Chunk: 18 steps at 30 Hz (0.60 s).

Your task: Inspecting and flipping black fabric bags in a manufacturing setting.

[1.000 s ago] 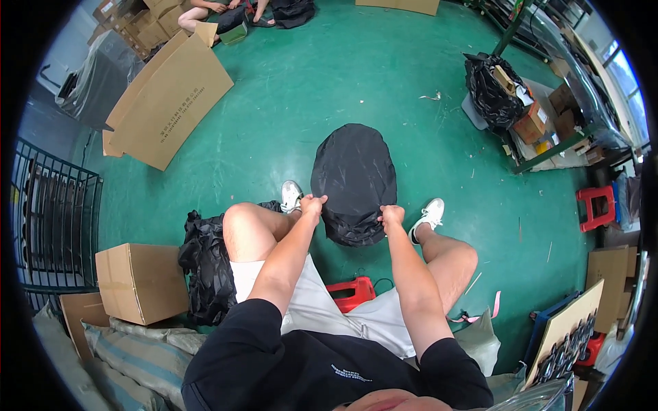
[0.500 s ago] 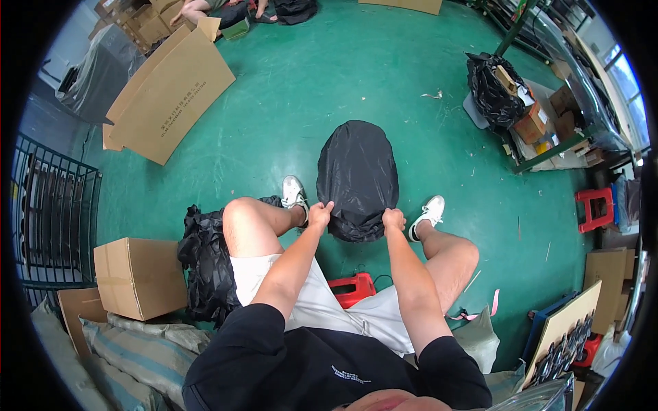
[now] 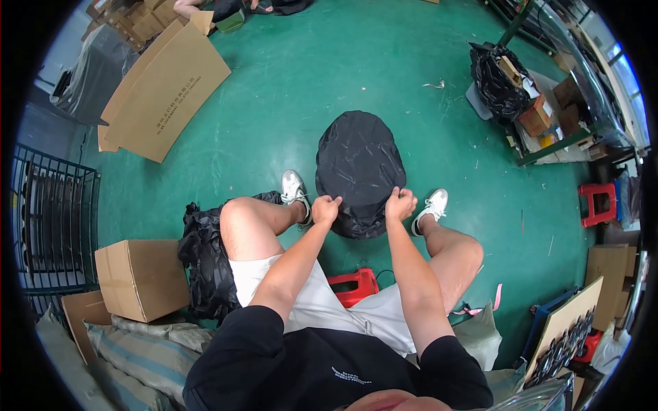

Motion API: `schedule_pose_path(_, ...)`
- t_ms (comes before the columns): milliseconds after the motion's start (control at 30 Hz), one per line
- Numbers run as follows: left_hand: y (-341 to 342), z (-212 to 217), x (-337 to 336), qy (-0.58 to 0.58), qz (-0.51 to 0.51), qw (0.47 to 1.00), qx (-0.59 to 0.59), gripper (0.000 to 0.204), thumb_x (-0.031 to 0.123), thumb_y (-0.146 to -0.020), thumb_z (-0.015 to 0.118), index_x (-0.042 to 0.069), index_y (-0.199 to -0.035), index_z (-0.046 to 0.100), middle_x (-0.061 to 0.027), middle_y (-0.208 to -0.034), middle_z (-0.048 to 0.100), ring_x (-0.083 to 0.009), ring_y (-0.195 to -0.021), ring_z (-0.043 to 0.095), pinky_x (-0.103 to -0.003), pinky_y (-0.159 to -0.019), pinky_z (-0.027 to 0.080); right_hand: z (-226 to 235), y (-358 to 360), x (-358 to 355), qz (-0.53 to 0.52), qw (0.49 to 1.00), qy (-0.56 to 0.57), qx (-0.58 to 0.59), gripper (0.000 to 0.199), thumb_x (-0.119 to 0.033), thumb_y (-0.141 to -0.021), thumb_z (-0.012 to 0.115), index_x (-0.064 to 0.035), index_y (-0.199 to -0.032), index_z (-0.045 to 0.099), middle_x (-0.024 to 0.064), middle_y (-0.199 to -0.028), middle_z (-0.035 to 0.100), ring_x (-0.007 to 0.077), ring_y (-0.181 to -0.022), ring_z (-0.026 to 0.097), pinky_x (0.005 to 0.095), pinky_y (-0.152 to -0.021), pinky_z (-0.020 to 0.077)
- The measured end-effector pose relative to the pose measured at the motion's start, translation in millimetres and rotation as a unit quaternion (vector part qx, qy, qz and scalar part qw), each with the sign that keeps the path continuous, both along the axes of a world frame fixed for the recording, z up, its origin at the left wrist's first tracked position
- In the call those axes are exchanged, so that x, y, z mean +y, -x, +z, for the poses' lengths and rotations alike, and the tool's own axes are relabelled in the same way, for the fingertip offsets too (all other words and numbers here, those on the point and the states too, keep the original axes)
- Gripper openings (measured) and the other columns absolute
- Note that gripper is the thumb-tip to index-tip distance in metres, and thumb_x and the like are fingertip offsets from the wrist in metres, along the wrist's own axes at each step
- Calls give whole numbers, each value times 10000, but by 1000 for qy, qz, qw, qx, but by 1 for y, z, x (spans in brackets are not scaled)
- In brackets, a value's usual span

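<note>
Green floor (image 3: 274, 96) surrounds black fabric (image 3: 360, 161) and a large carton (image 3: 168, 96).

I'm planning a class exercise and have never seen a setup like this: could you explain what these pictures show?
There is no robot here: a person works with bare hands. The pictures come from one camera worn on the head, looking down; its wide lens bends straight edges near the rim.

The left hand pinches the near edge of a rounded black bundle. The right hand touches that edge too; how firmly is hard to tell.

Around them is a green floor. Crumpled black material lies beside the left leg, near a cardboard box. A red plastic object shows between the legs.
</note>
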State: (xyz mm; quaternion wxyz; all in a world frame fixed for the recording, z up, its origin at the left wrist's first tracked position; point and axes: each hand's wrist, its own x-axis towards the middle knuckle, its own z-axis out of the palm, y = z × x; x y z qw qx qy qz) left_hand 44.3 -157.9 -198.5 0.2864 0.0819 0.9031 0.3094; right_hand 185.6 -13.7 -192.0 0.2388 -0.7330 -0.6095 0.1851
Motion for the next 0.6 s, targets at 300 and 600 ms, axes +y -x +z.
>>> schedule_pose_path(300,-19,5,0,-16,34,996,-76,353,416,-775,762,67,-752,724,-141,-860,720,-313,-868,679,-428,-807,503,-31,-5,7,-25,919,209,333,541,-169,-825,740,123,-1237,543,265,-1259,595,361,-1163,586,395,-997,436)
schedule_pose_path(600,29,-23,10,-51,101,994,-8,377,440,-857,670,85,-952,753,-177,-1028,694,-336,-1084,583,-410,-982,420,-3,-1,6,11,951,132,279,522,-278,-937,621,151,-1223,542,268,-1216,617,339,-1140,601,398,-974,444)
